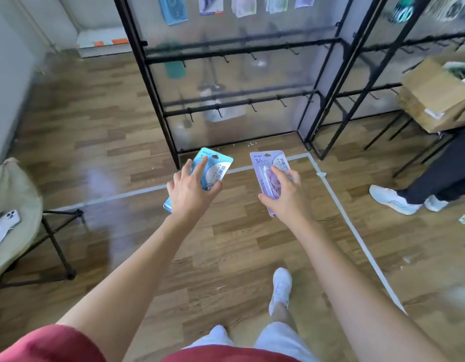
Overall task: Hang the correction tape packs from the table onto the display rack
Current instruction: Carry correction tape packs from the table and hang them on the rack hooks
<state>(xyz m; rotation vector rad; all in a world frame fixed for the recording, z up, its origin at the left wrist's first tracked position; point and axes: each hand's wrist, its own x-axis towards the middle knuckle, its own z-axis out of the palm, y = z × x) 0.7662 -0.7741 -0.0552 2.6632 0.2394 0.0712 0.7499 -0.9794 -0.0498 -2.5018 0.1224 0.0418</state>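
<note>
A blue pack (213, 163) is gripped by the left hand (191, 190), fingers spread over it. A purple pack (265, 165) is held in the right hand (284, 194), fingers curled.

Light-blue carded correction tape pack (215, 162), centre frame, tilted right; lilac carded pack (261, 165) just beside; black hooked display rack (239, 50) above.

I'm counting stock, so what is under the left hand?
The left hand holds a blue correction tape pack; its hang hole and top edge show. The hand covers the pack's middle, so a second pack beneath cannot be ruled out.
</note>
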